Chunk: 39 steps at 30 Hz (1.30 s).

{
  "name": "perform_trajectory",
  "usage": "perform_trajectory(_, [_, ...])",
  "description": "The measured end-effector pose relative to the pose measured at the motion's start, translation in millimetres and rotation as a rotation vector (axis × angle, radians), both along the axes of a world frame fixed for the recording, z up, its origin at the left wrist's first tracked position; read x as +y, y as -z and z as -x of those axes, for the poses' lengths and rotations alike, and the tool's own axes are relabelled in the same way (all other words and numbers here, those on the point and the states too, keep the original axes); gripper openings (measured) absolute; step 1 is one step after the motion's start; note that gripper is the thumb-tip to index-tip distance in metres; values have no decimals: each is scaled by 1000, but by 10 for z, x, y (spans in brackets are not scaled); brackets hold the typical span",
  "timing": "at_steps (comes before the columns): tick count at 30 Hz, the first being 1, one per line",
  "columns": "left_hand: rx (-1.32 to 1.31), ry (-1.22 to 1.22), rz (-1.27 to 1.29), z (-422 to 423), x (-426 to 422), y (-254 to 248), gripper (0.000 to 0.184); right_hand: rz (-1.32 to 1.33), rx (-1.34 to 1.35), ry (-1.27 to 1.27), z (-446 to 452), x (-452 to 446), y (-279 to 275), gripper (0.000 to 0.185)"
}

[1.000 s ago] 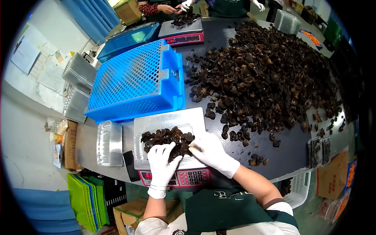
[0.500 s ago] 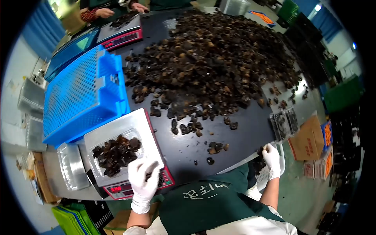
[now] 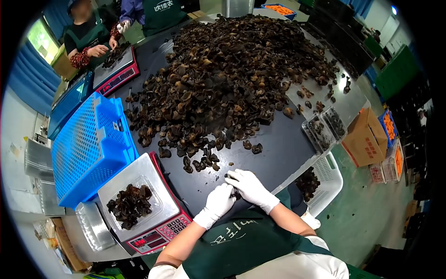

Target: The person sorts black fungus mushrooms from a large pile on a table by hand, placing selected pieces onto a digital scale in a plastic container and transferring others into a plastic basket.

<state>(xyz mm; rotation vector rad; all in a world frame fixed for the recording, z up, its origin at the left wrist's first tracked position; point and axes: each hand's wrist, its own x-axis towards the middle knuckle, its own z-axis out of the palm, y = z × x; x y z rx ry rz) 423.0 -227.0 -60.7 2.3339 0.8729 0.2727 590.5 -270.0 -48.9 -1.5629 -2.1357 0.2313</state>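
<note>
A dark table (image 3: 290, 144) fills the middle, and across its far part spreads a large heap of fungus (image 3: 237, 74). A blue crate (image 3: 76, 151) sits on the left; at the near right, beyond the table edge, a white basket (image 3: 332, 183) holds more fungus (image 3: 308, 182). At the near left stands a scale (image 3: 168, 211) with a red casing, bearing a clear tray (image 3: 157, 197) with a dark clump (image 3: 130, 205) in it. The gloved left hand (image 3: 219, 201) and gloved right hand (image 3: 251, 187) meet over the table's near edge, right of the scale, fingers drawn in narrowly around a small dark piece (image 3: 236, 195) that shows between them.
</note>
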Motion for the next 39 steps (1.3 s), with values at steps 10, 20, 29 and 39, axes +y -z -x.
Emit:
perform_trajectory(10, [35,-161,-248,-86,537,32,47,67,496,773,-553,224,-32,12])
perform_trajectory(20, [-229,-217,-210,21,446,129,14,116,265,786,-789,516,264,26])
perform_trajectory(29, [-540,-82,294,470,-136,-599,13,-11,359,637,-525,898,432,14])
perform_trajectory(39, [-495,-693,-378,1917,240,-1284,23,-14,551,-344,1452,1143,-836,20])
